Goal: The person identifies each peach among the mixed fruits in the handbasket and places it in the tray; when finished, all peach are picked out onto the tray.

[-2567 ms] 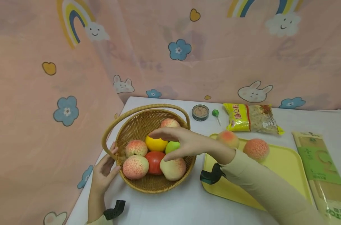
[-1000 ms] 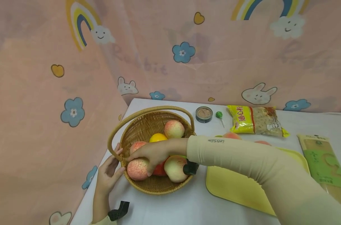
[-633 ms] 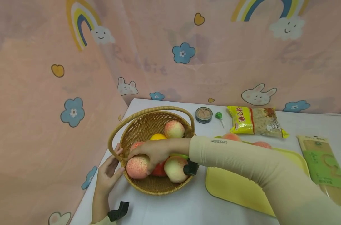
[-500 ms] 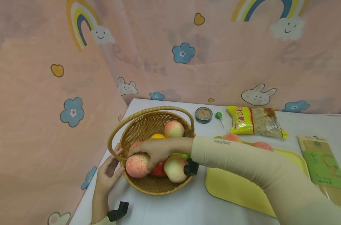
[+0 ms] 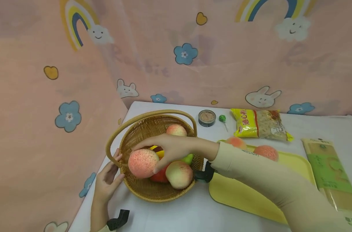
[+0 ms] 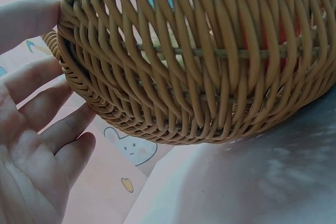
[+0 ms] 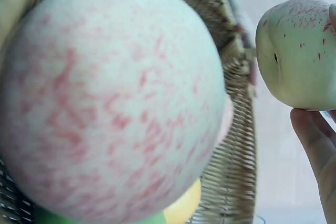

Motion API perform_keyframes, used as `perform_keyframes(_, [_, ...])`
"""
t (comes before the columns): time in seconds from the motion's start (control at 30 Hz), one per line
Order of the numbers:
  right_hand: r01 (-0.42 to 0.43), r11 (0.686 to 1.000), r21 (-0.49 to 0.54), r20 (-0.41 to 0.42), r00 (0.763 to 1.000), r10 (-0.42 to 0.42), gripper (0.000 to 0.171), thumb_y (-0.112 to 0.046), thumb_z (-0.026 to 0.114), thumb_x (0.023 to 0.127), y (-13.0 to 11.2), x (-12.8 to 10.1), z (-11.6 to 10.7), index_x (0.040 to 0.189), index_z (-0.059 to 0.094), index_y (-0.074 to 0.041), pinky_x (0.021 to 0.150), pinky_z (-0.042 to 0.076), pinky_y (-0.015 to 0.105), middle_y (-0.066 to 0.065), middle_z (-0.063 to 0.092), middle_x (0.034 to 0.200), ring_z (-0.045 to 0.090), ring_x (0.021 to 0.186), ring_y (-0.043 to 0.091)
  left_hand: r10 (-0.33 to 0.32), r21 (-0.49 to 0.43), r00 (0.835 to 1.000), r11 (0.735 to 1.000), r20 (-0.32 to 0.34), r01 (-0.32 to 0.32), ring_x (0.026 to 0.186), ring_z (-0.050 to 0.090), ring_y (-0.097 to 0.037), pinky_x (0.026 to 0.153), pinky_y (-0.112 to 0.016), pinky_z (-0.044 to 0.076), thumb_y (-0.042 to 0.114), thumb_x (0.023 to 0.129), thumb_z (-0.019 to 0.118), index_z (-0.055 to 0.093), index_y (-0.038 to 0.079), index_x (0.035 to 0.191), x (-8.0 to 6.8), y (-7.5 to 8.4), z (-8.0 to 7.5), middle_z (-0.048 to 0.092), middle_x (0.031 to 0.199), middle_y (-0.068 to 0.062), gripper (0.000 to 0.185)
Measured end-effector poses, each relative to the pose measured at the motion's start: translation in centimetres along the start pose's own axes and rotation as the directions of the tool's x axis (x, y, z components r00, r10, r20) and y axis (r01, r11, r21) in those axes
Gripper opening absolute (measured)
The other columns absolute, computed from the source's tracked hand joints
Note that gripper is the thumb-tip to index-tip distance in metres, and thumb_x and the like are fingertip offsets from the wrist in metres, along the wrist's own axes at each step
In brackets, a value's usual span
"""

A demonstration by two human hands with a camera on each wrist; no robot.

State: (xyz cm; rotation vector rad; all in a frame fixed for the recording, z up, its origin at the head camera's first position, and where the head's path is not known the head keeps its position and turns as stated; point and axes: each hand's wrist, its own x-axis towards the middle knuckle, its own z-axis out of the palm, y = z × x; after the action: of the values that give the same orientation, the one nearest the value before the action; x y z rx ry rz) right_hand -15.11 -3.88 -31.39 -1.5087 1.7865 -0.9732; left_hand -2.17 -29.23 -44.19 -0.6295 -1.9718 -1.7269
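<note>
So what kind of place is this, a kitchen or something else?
Probably a staged tabletop set rather than a kitchen: a pink cartoon backdrop drapes behind the white table, which holds a wicker basket of fruit, a yellow tray and a pasta packet.

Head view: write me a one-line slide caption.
Right hand grips a peach over the basket while the left hand touches its rim.

Pink-speckled cream peach; tan woven wicker basket; pale yellow tray; pink backdrop printed with blue flowers, rainbows, white rabbits; red tomato at 6 o'clock.
</note>
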Motion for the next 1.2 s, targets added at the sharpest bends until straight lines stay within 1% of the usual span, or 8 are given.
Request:
perform_keyframes(0.13, [0.003, 0.997, 0.082, -0.063, 0.998, 0.002, 0.073, -0.018, 0.078, 0.078, 0.1, -2.2, -0.4, 0.142, 0.042, -0.014, 0.106, 0.040, 0.026, -0.002, 0.045, 0.143, 0.044, 0.130, 0.010, 0.002, 0.009, 1.000, 1.000, 0.006, -0.002, 0.142, 0.030, -0.024, 0.112, -0.023, 0.032, -0.023, 0.077, 0.053, 0.040, -0.023, 0.128, 0.0, 0.1, -0.1, 0.027, 0.148, -0.031, 0.053])
perform_keyframes(0.3, [0.040, 0.992, 0.118, -0.172, 0.985, -0.020, 0.074, -0.019, 0.078, 0.078, 0.8, -5.8, -0.5, 0.142, 0.042, -0.015, 0.104, 0.044, 0.032, -0.001, 0.046, 0.141, 0.046, 0.128, 0.013, 0.016, 0.005, 1.000, 1.000, 0.010, -0.017, 0.142, 0.030, -0.025, 0.112, -0.024, 0.032, -0.023, 0.078, 0.053, 0.039, -0.024, 0.128, 0.0, 0.0, -0.1, 0.027, 0.148, -0.032, 0.052])
perform_keyframes(0.47, [0.079, 0.978, 0.195, -0.276, 0.961, -0.023, 0.074, -0.014, 0.078, 0.077, 1.7, -9.8, -0.2, 0.142, 0.042, -0.012, 0.103, 0.046, 0.036, 0.003, 0.045, 0.143, 0.048, 0.126, 0.017, 0.026, 0.001, 1.000, 1.000, 0.009, -0.026, 0.142, 0.030, -0.026, 0.112, -0.025, 0.032, -0.021, 0.078, 0.053, 0.039, -0.025, 0.127, 0.1, -0.1, 0.0, 0.026, 0.147, -0.034, 0.051])
perform_keyframes(0.67, [0.074, 0.978, 0.196, -0.388, 0.922, 0.008, 0.073, -0.003, 0.075, 0.078, 2.8, -14.9, 0.5, 0.142, 0.041, -0.011, 0.102, 0.047, 0.033, 0.007, 0.044, 0.144, 0.043, 0.132, 0.013, 0.021, -0.017, 1.000, 1.000, 0.012, -0.021, 0.142, 0.030, -0.025, 0.111, -0.024, 0.033, -0.021, 0.079, 0.053, 0.038, -0.026, 0.127, 0.0, 0.0, 0.0, 0.026, 0.148, -0.033, 0.050])
perform_keyframes(0.83, [0.060, 0.979, 0.197, -0.491, 0.870, 0.045, 0.076, 0.008, 0.071, 0.076, 3.8, -18.9, 1.4, 0.143, 0.037, -0.004, 0.101, 0.046, 0.028, 0.004, 0.043, 0.146, 0.041, 0.134, 0.011, 0.028, -0.017, 1.000, 0.999, 0.009, -0.028, 0.142, 0.030, -0.025, 0.111, -0.025, 0.033, -0.021, 0.079, 0.054, 0.039, -0.025, 0.127, -0.1, 0.1, 0.0, 0.027, 0.148, -0.032, 0.051])
perform_keyframes(1.0, [0.135, 0.969, 0.208, -0.591, 0.806, 0.015, 0.078, 0.020, 0.064, 0.073, 5.1, -22.4, 2.7, 0.143, 0.031, 0.007, 0.101, 0.044, 0.022, 0.017, 0.037, 0.148, 0.039, 0.136, 0.013, 0.034, -0.026, 0.999, 0.999, 0.010, -0.034, 0.142, 0.030, -0.025, 0.111, -0.025, 0.033, -0.023, 0.078, 0.053, 0.038, -0.026, 0.128, -0.1, 0.2, 0.0, 0.027, 0.149, -0.031, 0.052])
perform_keyframes(1.1, [0.165, 0.966, 0.198, -0.653, 0.757, 0.005, 0.078, 0.026, 0.060, 0.072, 5.8, -24.6, 3.5, 0.142, 0.028, 0.012, 0.099, 0.046, 0.021, 0.020, 0.036, 0.147, 0.043, 0.133, 0.014, 0.027, -0.023, 1.000, 0.999, 0.005, -0.027, 0.142, 0.030, -0.025, 0.111, -0.025, 0.033, -0.023, 0.078, 0.053, 0.038, -0.026, 0.128, -0.1, 0.2, 0.0, 0.027, 0.148, -0.031, 0.052])
perform_keyframes(1.2, [0.099, 0.978, 0.183, -0.712, 0.699, 0.063, 0.079, 0.028, 0.059, 0.071, 6.2, -26.8, 4.3, 0.142, 0.027, 0.012, 0.098, 0.045, 0.016, 0.010, 0.040, 0.146, 0.045, 0.130, 0.009, 0.024, -0.022, 1.000, 0.999, 0.004, -0.024, 0.142, 0.030, -0.025, 0.111, -0.025, 0.033, -0.023, 0.078, 0.054, 0.038, -0.026, 0.128, 0.0, 0.1, 0.1, 0.028, 0.148, -0.031, 0.052])
